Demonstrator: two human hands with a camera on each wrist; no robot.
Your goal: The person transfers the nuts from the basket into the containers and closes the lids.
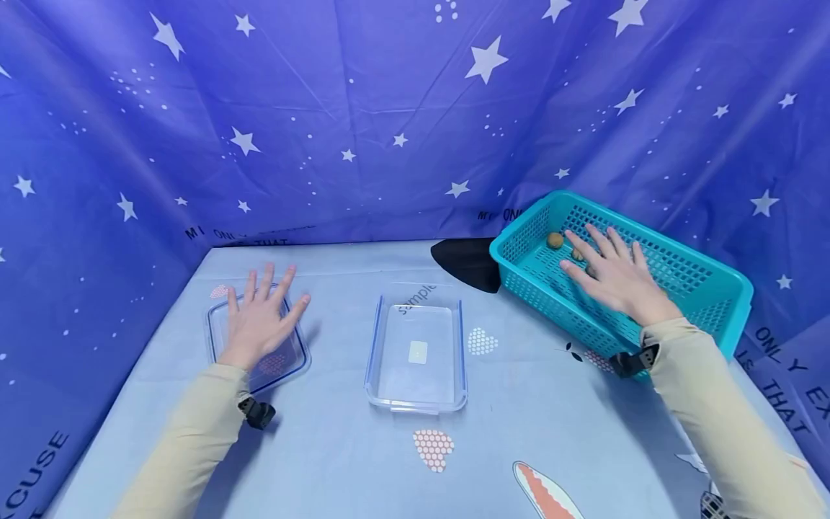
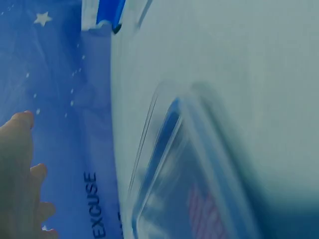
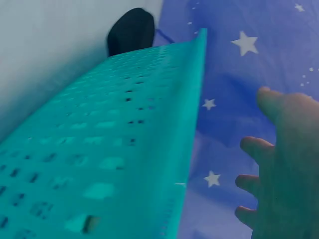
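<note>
My left hand (image 1: 259,328), fingers spread, hovers above a clear lid with a blue seal (image 1: 293,360) on the left of the table. In the left wrist view that lid (image 2: 172,174) lies beneath the fingers. Over the teal basket (image 1: 690,249) my right hand (image 1: 616,281) is held with its fingers apart, gripping nothing. Round brown pieces that look like walnuts (image 1: 555,240) lie inside the basket, partly hidden by this hand. The right wrist view has the hand (image 3: 289,159) beside the basket's rim (image 3: 192,124). Between both hands sits a clear rectangular container (image 1: 418,393), without a lid on it.
A patterned light-blue cloth (image 1: 337,454) covers the table. Behind it hangs a blue curtain with white stars (image 1: 363,180). The basket occupies the back right, next to a black printed shape (image 1: 463,263) on the cloth.
</note>
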